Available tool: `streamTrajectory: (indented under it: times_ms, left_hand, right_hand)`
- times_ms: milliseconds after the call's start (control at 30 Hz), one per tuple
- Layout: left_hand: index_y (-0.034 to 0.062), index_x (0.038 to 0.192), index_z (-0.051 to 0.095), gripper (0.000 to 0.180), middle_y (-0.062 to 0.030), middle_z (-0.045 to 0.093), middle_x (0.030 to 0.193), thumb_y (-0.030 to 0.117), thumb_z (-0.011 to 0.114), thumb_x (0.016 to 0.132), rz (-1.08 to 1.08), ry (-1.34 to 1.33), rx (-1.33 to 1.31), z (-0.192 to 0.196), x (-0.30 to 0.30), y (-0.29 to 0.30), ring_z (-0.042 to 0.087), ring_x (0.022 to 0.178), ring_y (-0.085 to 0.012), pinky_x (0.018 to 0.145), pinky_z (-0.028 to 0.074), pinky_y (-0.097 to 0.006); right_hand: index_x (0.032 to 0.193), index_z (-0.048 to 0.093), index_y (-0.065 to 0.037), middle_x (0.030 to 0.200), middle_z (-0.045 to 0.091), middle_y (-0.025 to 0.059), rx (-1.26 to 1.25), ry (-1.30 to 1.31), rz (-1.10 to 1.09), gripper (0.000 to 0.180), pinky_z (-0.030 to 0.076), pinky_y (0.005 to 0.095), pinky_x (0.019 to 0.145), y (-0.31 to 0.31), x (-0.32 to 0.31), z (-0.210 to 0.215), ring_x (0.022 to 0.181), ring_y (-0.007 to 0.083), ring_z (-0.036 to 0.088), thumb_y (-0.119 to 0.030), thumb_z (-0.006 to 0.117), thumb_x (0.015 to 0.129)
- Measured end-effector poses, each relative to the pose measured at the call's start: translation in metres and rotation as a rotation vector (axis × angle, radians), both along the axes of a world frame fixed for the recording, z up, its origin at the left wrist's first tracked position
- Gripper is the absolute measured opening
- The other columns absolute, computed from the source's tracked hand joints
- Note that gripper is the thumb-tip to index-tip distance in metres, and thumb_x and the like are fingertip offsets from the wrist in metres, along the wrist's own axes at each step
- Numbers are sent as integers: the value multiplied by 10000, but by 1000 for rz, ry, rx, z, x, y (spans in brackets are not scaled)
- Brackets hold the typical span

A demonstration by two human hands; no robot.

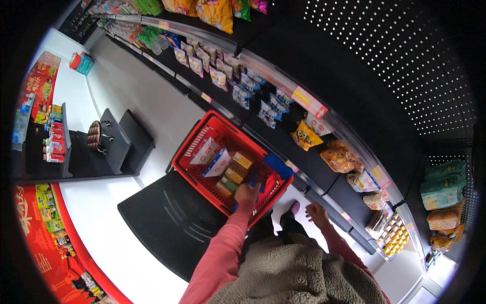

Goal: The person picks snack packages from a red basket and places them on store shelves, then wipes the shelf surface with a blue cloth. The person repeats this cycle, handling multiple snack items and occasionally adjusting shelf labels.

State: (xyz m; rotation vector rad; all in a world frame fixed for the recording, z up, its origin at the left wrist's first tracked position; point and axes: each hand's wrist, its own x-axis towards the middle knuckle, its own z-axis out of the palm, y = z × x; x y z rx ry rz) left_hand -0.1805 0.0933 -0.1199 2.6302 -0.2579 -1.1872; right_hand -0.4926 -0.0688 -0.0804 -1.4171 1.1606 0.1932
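One red basket point(233, 134) of boxes point(243, 160) has the left hand point(247, 193) over it, the right hand point(317, 215) loosely curled nearby, neither grip clear, and a dark shelf point(349, 91) alongside; carrying seems the step, calling next for level support.

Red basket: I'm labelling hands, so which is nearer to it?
Left. The left hand is at the red basket; the right hand is outside it, off to the right.
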Motion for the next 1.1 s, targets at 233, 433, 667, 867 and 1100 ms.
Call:
streamTrajectory:
  times_ms: [233,433,667,867,1100]
  left_hand:
    - [106,995,817,495,-145,781,1067,563,770,811,69,-104,92,-9,-13,-11,751,1005,-363,871,597,-490]
    - [101,974,809,382,-183,773,1033,450,747,830,147,-129,-63,9,-10,-20,737,997,-408,873,593,-507]
    - [47,903,722,191,-183,695,980,224,683,843,-256,-494,-440,101,-7,2,695,913,-401,773,571,-521]
    - [48,921,660,97,-156,585,979,124,652,861,-579,-702,-646,223,1,26,622,955,-366,768,534,-486]
    - [101,964,654,131,-62,639,1035,91,668,834,-810,-798,-860,317,10,16,655,959,-276,720,571,-386]
  right_hand:
    - [1076,673,-28,894,716,70,-82,-53,36,201,587,320,577,3,-1,4,763,159,715,-207,592,1033]
    - [1060,679,-56,914,730,67,-119,-23,116,148,581,315,578,3,-7,-8,771,145,719,-185,613,1029]
    - [1053,646,-83,851,731,85,-521,-187,381,137,583,393,688,-6,30,18,779,274,735,-172,667,952]
    - [1266,607,-88,1146,695,128,-551,-306,501,499,564,440,881,-7,103,116,1029,290,700,-344,805,887]
    - [1505,483,-125,1366,598,184,-854,-436,546,906,485,472,1049,2,151,200,1243,387,570,-376,918,750]
